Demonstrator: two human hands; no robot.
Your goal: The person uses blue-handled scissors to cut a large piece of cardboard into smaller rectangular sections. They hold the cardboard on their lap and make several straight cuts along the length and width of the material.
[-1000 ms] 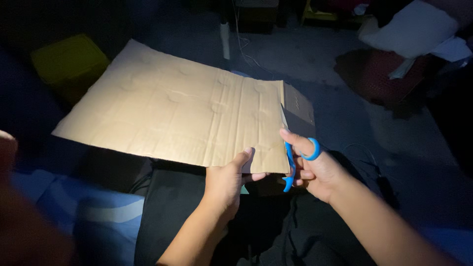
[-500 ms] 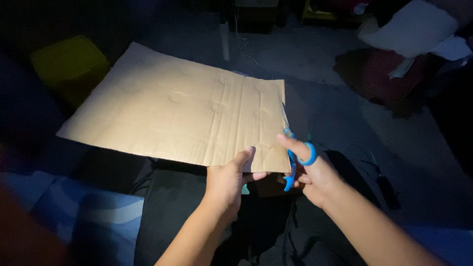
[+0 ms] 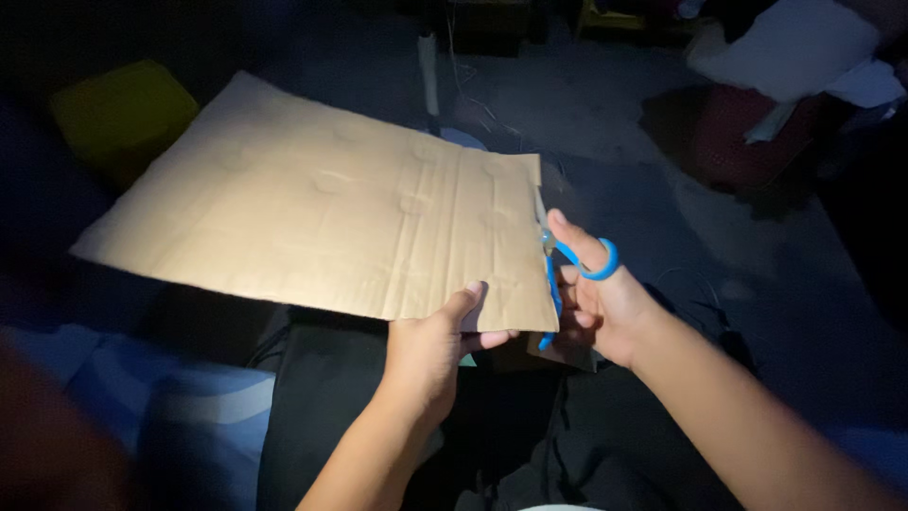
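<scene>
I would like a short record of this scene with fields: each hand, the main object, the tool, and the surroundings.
Left hand: left hand grips the near edge of the cardboard sheet, thumb on top.
Right hand: right hand holds the blue-handled scissors at the sheet's right edge.
Cardboard: large, brown, creased, held above the lap.
Scissors: blades mostly hidden by the sheet's edge.
Surroundings: dim floor, yellow box far left, white cushion top right.

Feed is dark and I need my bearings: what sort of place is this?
Probably a dim room at home, with the person working on the floor: loose cables, a white pillow and a yellow box lie around the cardboard.
</scene>
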